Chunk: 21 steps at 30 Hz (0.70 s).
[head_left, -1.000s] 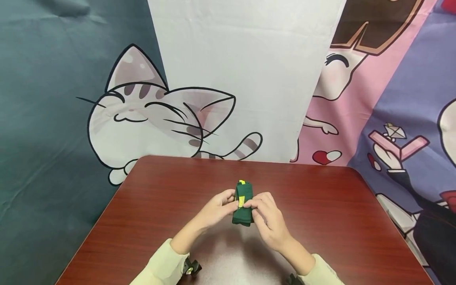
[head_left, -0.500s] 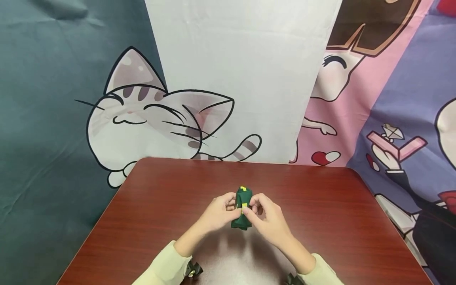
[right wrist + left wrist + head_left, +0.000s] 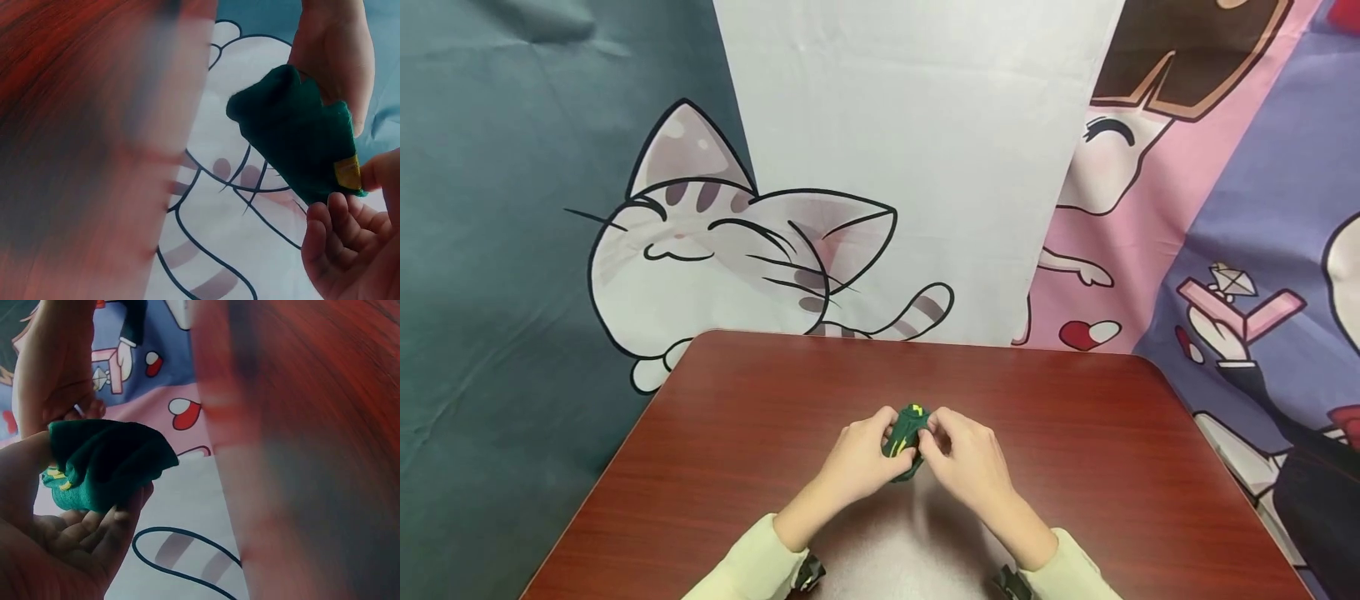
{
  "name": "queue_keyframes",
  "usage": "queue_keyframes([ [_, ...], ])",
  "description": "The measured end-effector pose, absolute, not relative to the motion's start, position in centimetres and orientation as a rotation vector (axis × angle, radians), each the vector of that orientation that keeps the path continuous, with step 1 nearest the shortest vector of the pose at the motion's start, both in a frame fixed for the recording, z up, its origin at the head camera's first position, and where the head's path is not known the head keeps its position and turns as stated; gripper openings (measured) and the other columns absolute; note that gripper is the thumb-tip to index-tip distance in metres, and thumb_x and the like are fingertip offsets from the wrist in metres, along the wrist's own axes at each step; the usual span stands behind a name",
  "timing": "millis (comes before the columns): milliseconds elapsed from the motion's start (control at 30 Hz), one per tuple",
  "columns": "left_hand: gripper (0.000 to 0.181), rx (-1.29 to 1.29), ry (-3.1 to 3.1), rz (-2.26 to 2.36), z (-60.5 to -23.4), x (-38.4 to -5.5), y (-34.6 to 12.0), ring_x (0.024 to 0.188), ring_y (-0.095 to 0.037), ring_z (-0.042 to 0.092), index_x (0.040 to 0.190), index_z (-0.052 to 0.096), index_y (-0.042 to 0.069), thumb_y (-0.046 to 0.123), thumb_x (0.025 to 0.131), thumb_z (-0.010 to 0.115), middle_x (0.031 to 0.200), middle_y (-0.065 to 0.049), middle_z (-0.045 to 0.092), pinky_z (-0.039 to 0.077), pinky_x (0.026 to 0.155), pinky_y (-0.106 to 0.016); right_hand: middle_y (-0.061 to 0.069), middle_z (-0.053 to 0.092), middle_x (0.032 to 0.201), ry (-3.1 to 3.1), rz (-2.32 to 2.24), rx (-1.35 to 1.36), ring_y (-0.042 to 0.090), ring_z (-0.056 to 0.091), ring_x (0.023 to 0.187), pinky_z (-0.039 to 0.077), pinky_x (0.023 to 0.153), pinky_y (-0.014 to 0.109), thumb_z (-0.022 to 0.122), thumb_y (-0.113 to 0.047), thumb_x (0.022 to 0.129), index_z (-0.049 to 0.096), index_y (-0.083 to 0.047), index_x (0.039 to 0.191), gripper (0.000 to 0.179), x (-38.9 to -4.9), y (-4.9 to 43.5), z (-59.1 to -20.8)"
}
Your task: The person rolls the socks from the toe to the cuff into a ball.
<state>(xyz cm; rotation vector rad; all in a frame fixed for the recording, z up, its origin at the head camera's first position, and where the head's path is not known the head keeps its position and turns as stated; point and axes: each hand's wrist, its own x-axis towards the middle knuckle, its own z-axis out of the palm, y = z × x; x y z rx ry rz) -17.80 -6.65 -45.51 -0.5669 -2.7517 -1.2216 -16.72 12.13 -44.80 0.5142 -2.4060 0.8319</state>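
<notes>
A rolled, folded piece of dark green cloth (image 3: 906, 442) with yellow patches is held up over the table between both hands. The left hand (image 3: 859, 460) grips its left side, thumb across the front and fingers behind. From the other side, the right hand (image 3: 964, 457) pinches the upper right edge between thumb and fingertips. In the left wrist view the green cloth (image 3: 112, 462) rests on curled fingers, its loose end flaring out. The right wrist view shows a yellow patch (image 3: 348, 173) on the cloth right at the right thumb.
A reddish-brown wooden table (image 3: 737, 467) lies under the hands. Behind it hangs a printed backdrop (image 3: 925, 167) with a cartoon cat and figures. Dark small devices (image 3: 808, 573) sit at the cuffs of the pale sleeves (image 3: 748, 560).
The cloth has come slightly lower and tilted, its top leaning right. The left thumb has moved farther across its front, and the right hand has shifted its pinch to the upper right edge.
</notes>
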Motion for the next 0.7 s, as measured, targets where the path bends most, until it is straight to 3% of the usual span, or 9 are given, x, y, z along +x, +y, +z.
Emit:
queue_keyframes([
  [167,0.027,-0.591,-2.797,-1.062,-45.5,-17.6,-6.7,0.064,-0.008,0.054,0.101,0.058,0.019,0.031,0.083,0.075,0.081,0.008,0.061,0.046,0.054,-0.023,-0.014,0.055,0.074,-2.348,0.955,0.535,0.000,0.050,0.062,0.046,0.055,0.020,0.073,-0.007,0.084,0.065,-0.021,0.083,0.017,-16.8,12.2,-45.1],
  [267,0.026,-0.642,-2.812,-0.984,-45.5,-17.7,-6.9,0.067,-0.008,0.054,0.102,0.059,0.019,0.027,0.082,0.074,0.084,0.008,0.061,0.046,0.057,-0.023,-0.011,0.063,0.075,-2.341,1.261,0.446,0.003,0.059,0.063,0.054,0.059,0.025,0.071,-0.004,0.089,0.068,-0.020,0.087,0.016,-16.8,12.3,-45.1],
  [367,0.027,-0.692,-2.820,-0.912,-45.3,-17.7,-7.3,0.072,-0.008,0.055,0.105,0.062,0.019,0.024,0.082,0.075,0.088,0.008,0.062,0.046,0.061,-0.023,-0.002,0.068,0.077,-2.270,1.711,0.303,0.011,0.065,0.066,0.059,0.064,0.030,0.067,-0.002,0.094,0.070,-0.010,0.091,0.009,-17.0,12.2,-45.0],
  [500,0.027,-0.744,-2.841,-0.902,-45.0,-17.8,-7.7,0.075,-0.007,0.056,0.108,0.064,0.019,0.023,0.084,0.075,0.092,0.008,0.064,0.047,0.064,-0.023,0.004,0.065,0.080,-2.065,2.252,0.100,0.014,0.063,0.072,0.057,0.070,0.030,0.062,-0.001,0.096,0.066,0.003,0.095,0.006,-17.3,12.2,-45.0],
  [700,0.025,-0.826,-2.861,-0.928,-44.8,-17.9,-8.0,0.073,-0.006,0.056,0.110,0.066,0.018,0.020,0.087,0.075,0.089,0.008,0.064,0.047,0.063,-0.022,-0.002,0.062,0.076,-1.743,2.712,0.017,0.009,0.058,0.070,0.049,0.067,0.023,0.055,-0.004,0.098,0.065,-0.009,0.086,0.017,-17.8,12.3,-44.8],
])
